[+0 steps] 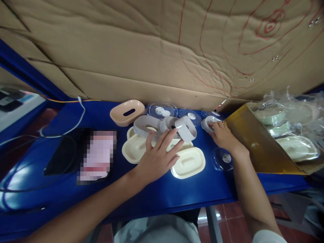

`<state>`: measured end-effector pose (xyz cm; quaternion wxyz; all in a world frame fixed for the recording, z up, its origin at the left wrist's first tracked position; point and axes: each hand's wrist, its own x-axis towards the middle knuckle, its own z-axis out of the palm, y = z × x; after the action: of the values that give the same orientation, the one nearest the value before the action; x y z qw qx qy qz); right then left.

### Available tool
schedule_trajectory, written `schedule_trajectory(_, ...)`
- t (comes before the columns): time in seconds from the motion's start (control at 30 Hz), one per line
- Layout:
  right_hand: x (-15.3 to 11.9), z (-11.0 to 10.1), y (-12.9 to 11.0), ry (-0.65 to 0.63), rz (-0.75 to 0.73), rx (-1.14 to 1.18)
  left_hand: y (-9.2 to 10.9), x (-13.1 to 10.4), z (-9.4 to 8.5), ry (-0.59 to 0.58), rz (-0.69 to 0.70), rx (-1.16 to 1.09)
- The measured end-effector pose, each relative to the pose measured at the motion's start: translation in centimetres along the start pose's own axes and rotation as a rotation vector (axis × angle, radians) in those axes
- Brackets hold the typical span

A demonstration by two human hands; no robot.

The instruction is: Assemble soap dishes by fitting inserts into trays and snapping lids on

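Note:
My left hand [158, 160] is spread with its fingers apart over a cluster of plastic pieces. Under and around its fingertips lie grey oval soap-dish-like shells [145, 125], one tilted on its side [187, 130]. Cream oval trays [188, 163] lie partly under this hand. At the right of the cluster, my right hand [225, 136] has its fingers closed on the edge of a small light-grey dish [208, 124]. Near its wrist is a clear plastic lid [221, 158] with a round sticker.
A peach slotted oval dish [128, 114] and clear lids [162, 109] stand along the cardboard wall [126, 60]. On the left are a pixelated phone [98, 155] and cables [76, 123]. An open carton [243, 141] with bagged dishes [296, 148] is at right.

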<state>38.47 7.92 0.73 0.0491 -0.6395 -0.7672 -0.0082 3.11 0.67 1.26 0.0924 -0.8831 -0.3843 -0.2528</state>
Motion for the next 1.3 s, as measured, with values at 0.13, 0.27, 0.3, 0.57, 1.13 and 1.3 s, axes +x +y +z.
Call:
schedule_trajectory(0.13, 0.4, -0.4, 0.2, 0.014, -0.001, 0.05, 0.1, 0.0, -0.1, 0.004, 0.008, -0.008)
schedule_trajectory(0.27, 0.3, -2.1, 0.7, 0.053, -0.023, 0.137, 0.1, -0.1, -0.2, -0.008, 0.01, -0.007)
schedule_trajectory(0.3, 0.3, -2.6, 0.8, 0.071, -0.023, 0.159, 0.1, -0.1, -0.2, -0.009, 0.009, -0.006)
schedule_trajectory(0.57, 0.7, -4.5, 0.3, 0.502, 0.117, 0.385, -0.7, 0.3, -0.5, 0.026, -0.08, 0.081)
schedule_trajectory(1.13, -1.4, -6.9, -4.4, 0.402, -0.317, 0.221, -3.6, 0.5, -2.7, 0.002, -0.243, 0.041)
schedule_trajectory(1.3, -7.4, -6.1, -8.4, 0.259, -0.464, 0.183, -1.6, -3.8, -5.2, -0.082, -0.244, -0.005)
